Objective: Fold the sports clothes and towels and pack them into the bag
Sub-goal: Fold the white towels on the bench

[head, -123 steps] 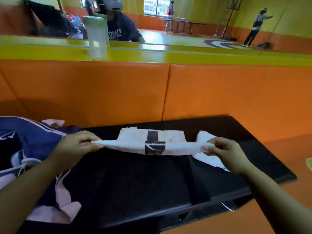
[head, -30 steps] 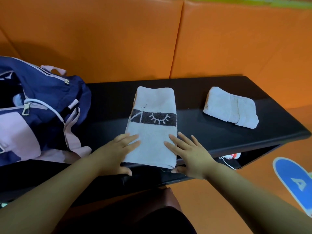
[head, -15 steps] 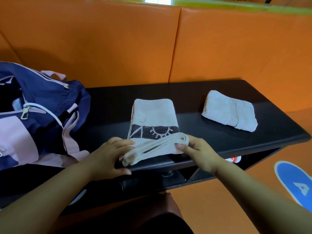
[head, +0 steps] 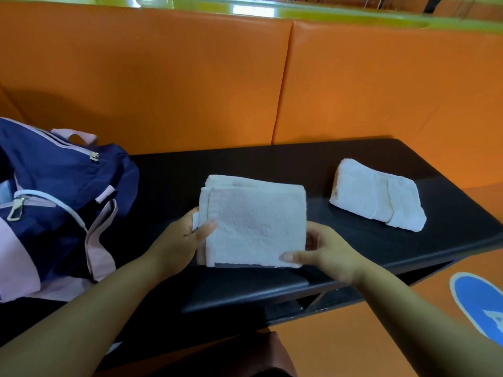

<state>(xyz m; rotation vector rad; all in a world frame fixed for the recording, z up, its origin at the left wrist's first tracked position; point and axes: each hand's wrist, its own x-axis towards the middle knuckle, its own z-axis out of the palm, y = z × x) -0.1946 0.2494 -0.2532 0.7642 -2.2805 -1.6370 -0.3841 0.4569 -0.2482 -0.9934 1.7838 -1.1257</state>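
While we hold the folded white towel (head: 253, 221) low over the black worktop (head: 272, 161), both grips are clenched on it. Our left hand (head: 182, 240) pinches the left side, thumb on top and fingers underneath, and our right hand (head: 326, 251) clasps the near right corner the same way. Whether the far edge rests on the surface, we cannot tell.

We judge that holding two opposite sides keeps the layers stacked so the fold does not slump open when carried. The layered edges show slightly stepped at the upper left, and that corner looks the likeliest to fan out.

A second folded towel (head: 378, 198) lies to the right, well apart, near the worktop's right end and not yet packed. The navy and pink sports bag (head: 54, 200) sits at the left end. Its zipped top runs out of view, so we cannot tell how wide it gapes.

Between the towel and the bag lies a bare strip of worktop, giving a straight path leftward. The pink strap (head: 100, 235) hanging down the bag's near side could catch the towel, so going in from above seems wiser. The worktop's near edge sits just below our hands, with the orange floor (head: 353, 346) beyond, so a slip here would drop the towel off.
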